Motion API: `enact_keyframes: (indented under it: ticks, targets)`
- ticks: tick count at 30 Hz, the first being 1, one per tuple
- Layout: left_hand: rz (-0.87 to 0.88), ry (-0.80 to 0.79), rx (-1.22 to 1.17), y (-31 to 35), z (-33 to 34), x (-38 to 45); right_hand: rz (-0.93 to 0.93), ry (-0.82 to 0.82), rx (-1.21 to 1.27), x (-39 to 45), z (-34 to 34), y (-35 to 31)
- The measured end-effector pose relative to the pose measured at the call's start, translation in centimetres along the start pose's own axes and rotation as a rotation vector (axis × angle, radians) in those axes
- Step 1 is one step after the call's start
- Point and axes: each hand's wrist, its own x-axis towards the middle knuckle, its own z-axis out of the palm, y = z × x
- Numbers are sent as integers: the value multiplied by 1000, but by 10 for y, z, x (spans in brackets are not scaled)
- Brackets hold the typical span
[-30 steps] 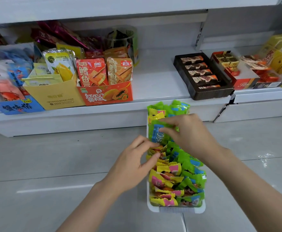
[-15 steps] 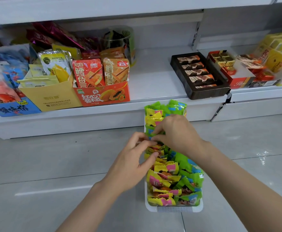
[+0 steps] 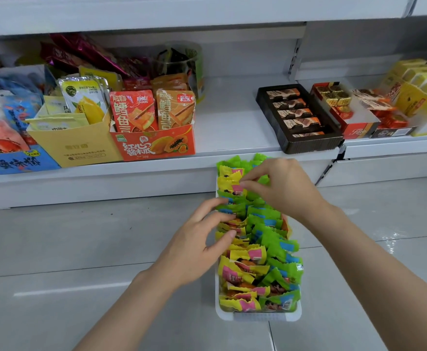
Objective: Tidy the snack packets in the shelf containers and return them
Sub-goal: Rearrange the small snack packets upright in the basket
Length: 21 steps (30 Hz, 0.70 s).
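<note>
A long white container (image 3: 258,316) lies on the grey floor in front of the shelf, filled with small snack packets, yellow-and-pink ones (image 3: 245,257) on the left and green-and-blue ones (image 3: 278,244) on the right. My left hand (image 3: 197,249) rests its fingertips on the packets at the container's left side, fingers spread. Over the far end my right hand (image 3: 280,186) pinches a yellow-and-pink packet (image 3: 232,184) between thumb and forefinger.
The low white shelf (image 3: 227,122) behind holds a yellow box (image 3: 75,145), an orange papaya box (image 3: 156,144) with upright packets, a dark brown tray (image 3: 306,140) of chocolates and red and yellow boxes at the right. A gap stands between orange box and brown tray.
My right hand has moved toward the far end of the container and now pinches a yellow-and-pink packet. My left hand has stayed at the container's left side.
</note>
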Motion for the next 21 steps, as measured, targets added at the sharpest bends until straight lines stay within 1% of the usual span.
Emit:
enact_keyframes:
  ticks: [2, 5, 7, 10, 13, 15, 17, 19, 21]
  targets:
    - [5, -5, -3, 0, 0, 0, 7, 9, -42, 5, 1, 1]
    - [0, -5, -8, -1, 0, -2, 32, -90, -166, 8, 14, -6]
    - [-13, -5, -7, 0, -1, -3, 41, -119, -228, 7, 26, -11]
    - [-20, -14, 9, 1, -2, -4, 57, -65, -256, 10, 34, -16]
    - [-6, -24, 17, 1, -3, -4, 22, -30, -339, 11, 36, -20]
    - [-6, -19, 13, 0, -4, -4, -25, 44, -268, 7, 30, -21]
    - [-10, -7, 4, -1, -4, -4, -90, 124, -104, 2, 16, -21]
    - [-13, 1, -11, -1, -3, -3, -102, 197, 29, 0, -8, -22]
    - [-11, 4, -21, -1, -3, -1, -93, 295, 99, 0, -37, -25]
